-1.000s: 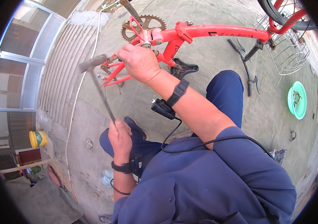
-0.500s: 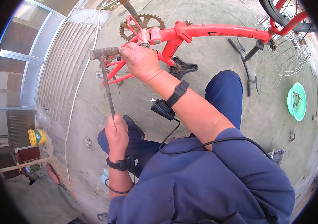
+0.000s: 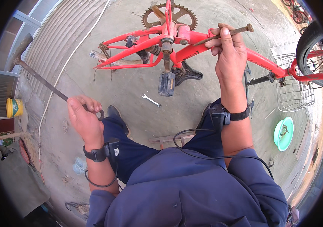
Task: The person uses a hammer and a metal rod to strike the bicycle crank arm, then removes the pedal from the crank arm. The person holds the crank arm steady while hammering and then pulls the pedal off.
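My left hand [image 3: 85, 117] is closed round the metal handle of a hammer [image 3: 40, 75], whose rusty head is raised at the upper left, away from the bicycle. My right hand [image 3: 227, 56] grips a long rusty metal rod with a flared end [image 3: 241, 30], held over the red bicycle frame [image 3: 263, 63]. At the middle of the frame are a rusty crank [image 3: 166, 58] with a black pedal [image 3: 166, 84] pointing toward me and a toothed chainring [image 3: 187, 18] behind. A black saddle [image 3: 190, 75] rests on the ground beneath.
An open-end spanner [image 3: 151, 99] lies between my feet. At the right are a wheel [image 3: 307, 41], a wire basket [image 3: 294, 96] and a green basin [image 3: 283, 134] with metal parts. A yellow bucket [image 3: 14, 107], a pale hose and shutter-like ribbed flooring lie to the left.
The hammer has swung away from the frame to the left. My right hand has left the crank area, moving right and turning, with the rod now visible in it. The view has shifted.
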A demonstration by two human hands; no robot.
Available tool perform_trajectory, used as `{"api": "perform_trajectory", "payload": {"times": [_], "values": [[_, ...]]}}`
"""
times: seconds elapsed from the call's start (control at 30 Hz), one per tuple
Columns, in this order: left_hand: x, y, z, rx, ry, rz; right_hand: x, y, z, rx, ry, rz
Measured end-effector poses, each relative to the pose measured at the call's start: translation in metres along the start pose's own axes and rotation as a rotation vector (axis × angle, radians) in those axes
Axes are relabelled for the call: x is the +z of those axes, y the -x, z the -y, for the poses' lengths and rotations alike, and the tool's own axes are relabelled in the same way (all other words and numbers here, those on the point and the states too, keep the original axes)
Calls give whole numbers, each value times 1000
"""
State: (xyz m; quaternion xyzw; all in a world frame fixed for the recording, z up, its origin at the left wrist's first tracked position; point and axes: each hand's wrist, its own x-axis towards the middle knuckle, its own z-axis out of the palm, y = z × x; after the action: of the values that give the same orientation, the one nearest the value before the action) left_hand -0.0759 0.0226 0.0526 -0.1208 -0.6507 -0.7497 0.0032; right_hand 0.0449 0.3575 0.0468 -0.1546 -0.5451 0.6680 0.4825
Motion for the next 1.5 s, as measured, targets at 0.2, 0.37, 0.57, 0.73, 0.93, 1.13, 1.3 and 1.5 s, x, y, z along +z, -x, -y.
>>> {"api": "perform_trajectory", "payload": {"times": [0.2,0.37,0.57,0.73,0.93,1.13,1.3,1.5], "values": [[-7,-14,41,-65,14,30,-47,17,-16,161,139,19],[-13,-17,59,-135,1,35,-61,40,-39,353,263,57],[-21,-13,67,-242,39,25,-59,62,-69,502,307,167],[-21,-12,70,-244,91,30,-53,67,-90,564,346,268],[-19,-12,73,-245,100,35,-52,67,-98,575,379,302],[-19,-11,74,-244,102,50,-51,67,-103,589,362,309],[-18,-10,75,-255,103,58,-51,67,-103,593,404,339],[-18,-11,77,-254,100,70,-48,66,-102,589,408,374]]}}
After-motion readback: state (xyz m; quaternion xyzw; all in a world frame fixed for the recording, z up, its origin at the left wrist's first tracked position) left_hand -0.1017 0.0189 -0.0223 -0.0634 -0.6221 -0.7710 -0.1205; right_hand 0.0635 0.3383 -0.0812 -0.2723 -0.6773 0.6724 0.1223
